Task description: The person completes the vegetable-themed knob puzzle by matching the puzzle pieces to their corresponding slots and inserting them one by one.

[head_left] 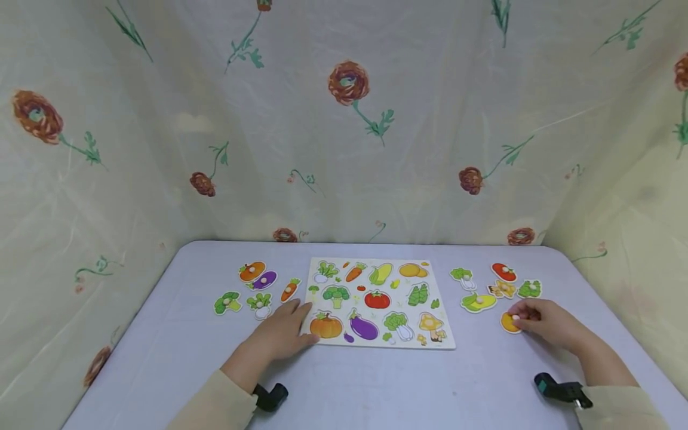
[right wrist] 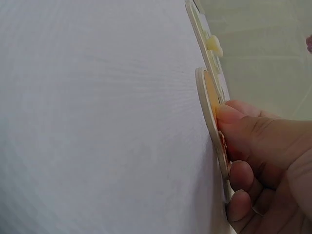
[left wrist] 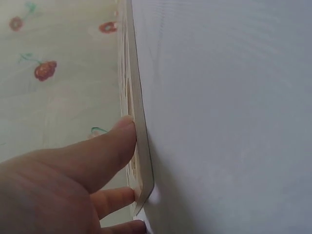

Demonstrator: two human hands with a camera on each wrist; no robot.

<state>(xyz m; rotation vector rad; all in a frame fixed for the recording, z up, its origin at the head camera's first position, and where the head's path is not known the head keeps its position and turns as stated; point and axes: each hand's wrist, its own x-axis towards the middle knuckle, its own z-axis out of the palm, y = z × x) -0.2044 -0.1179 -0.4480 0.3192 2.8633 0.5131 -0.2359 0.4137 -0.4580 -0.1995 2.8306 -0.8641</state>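
Observation:
My right hand (head_left: pixel 548 322) pinches an orange-yellow puzzle piece (head_left: pixel 507 323) by its knob, low over the table at the right. The right wrist view shows this piece (right wrist: pixel 208 100) tipped slightly, thumb and index finger at the knob. My left hand (head_left: pixel 283 334) rests on the lower left edge of a white puzzle board (head_left: pixel 387 344), fingers fairly straight. Up close in the left wrist view, the thumb and fingertips touch the board's edge (left wrist: pixel 141 146). Printed vegetables cover the board, among them a pumpkin, an eggplant and a tomato.
Left of the board lie pumpkin (head_left: pixel 251 272), eggplant (head_left: pixel 264 280), broccoli (head_left: pixel 227 303), carrot (head_left: pixel 290 289) and radish (head_left: pixel 260 303) pieces. To the right lie corn (head_left: pixel 478 303), leafy green (head_left: pixel 463 276), tomato (head_left: pixel 504 272), mushroom (head_left: pixel 502 289) and green (head_left: pixel 530 289) pieces. A flowered curtain (head_left: pixel 344 179) hangs behind.

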